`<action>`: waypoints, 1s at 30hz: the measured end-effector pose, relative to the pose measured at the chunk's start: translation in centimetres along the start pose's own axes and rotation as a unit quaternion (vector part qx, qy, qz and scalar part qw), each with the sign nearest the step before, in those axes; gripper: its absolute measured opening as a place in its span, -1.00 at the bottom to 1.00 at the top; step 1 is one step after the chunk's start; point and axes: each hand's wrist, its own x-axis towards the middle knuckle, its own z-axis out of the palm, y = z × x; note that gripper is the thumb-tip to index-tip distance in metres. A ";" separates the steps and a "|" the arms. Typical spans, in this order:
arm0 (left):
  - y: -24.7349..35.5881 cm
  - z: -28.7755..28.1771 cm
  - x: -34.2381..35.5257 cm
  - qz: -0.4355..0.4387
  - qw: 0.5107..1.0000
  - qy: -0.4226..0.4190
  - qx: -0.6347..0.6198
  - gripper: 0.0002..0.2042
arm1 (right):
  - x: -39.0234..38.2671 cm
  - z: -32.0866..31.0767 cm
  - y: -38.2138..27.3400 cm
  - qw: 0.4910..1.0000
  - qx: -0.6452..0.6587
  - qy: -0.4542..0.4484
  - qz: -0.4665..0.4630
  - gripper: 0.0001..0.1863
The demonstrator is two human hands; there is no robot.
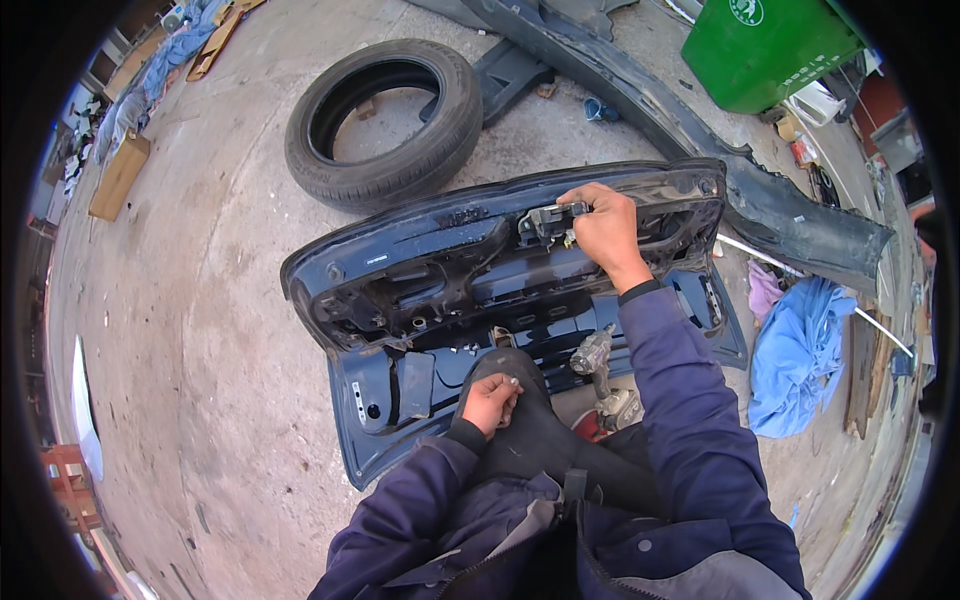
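- Right hand point(605, 232), upper centre of the frame, is clenched over the grey latch mechanism point(548, 221) on the upper edge of the dark blue trunk lid point(440, 270), gripping it firmly.
- Left hand point(490, 400), lower centre, rests loosely curled on the person's knee point(530, 420), holding nothing, probably as a brace.
- Cordless drill point(597, 360) lies just right of the knee, within reach.
- Tyre point(385, 120) lies flat, upper left; green bin point(765, 50), upper right.

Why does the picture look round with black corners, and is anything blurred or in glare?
Head view: a fisheye lens bends the concrete floor and darkens the rim; daylight is even, with soft shadow inside the tyre; the right hand on the dark blue car panel is sharp; edges smear slightly.
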 end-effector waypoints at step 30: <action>27.1 14.9 8.1 0.450 0.433 0.075 0.777 -0.57 | -2.6 -10.0 5.2 0.980 -0.030 -0.135 0.142 -0.71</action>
